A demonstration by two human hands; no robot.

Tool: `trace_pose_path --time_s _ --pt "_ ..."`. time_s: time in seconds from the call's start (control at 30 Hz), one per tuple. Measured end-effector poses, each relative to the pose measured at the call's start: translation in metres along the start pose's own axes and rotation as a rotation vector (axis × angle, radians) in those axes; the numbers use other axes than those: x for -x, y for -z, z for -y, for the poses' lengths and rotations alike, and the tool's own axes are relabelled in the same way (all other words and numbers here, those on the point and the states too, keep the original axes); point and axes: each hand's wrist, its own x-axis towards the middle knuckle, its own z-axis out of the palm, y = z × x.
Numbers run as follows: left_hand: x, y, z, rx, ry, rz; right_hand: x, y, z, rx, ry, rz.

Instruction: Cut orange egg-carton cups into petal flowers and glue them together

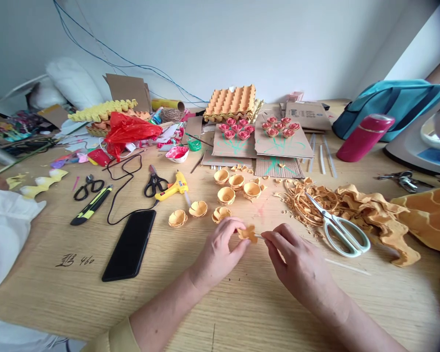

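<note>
Between thumb and fingers, my left hand (220, 252) pinches a small orange flower-shaped cutout of egg-carton pulp (247, 234). A thin white stick (259, 236) is gripped in my right hand (297, 256), and its far end meets the cutout; whether it pierces or only touches, I cannot tell. Just beyond my fingers stand several cut egg-carton cups (226, 195) with petal-like edges. White-handled scissors (346, 234) lie open right of my right hand, partly on orange carton scraps (377, 205). Another thin white stick (348, 267) rests on the table near my right wrist.
To the left lie a black phone (129, 244), a yellow glue gun (174, 187), a utility knife (91, 205) and two dark-handled scissors. Cardboard panels (234, 146) with red flowers, stacked egg trays (231, 101) and a pink bottle (364, 138) stand behind. A person's white sleeve (9, 230) is at left.
</note>
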Motion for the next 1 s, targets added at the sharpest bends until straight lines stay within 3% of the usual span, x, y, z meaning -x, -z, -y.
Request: trace_pose_path --time_s 0.1,0.2,0.33,0.57,0.83,1.0 --pt "-0.010 0.025 0.010 -0.105 -0.023 -0.103 0.000 0.002 0.000 -0.021 0.008 -0.021" --pt "-0.019 0.053 0.025 -0.230 0.010 -0.276 0.001 0.003 0.001 -0.041 0.001 -0.012" --pt "-0.023 0.074 0.045 -0.456 0.016 -0.348 0.001 0.003 0.001 -0.055 0.004 0.009" --pt "-0.019 0.074 0.057 -0.665 0.034 -0.267 0.001 0.002 0.000 -0.046 -0.004 0.021" --pt "-0.017 0.069 0.062 -0.703 0.071 -0.181 0.002 0.001 0.000 -0.060 -0.002 0.035" --pt "-0.021 0.084 0.057 -0.670 0.176 -0.191 0.001 0.001 -0.001 -0.067 0.011 0.020"
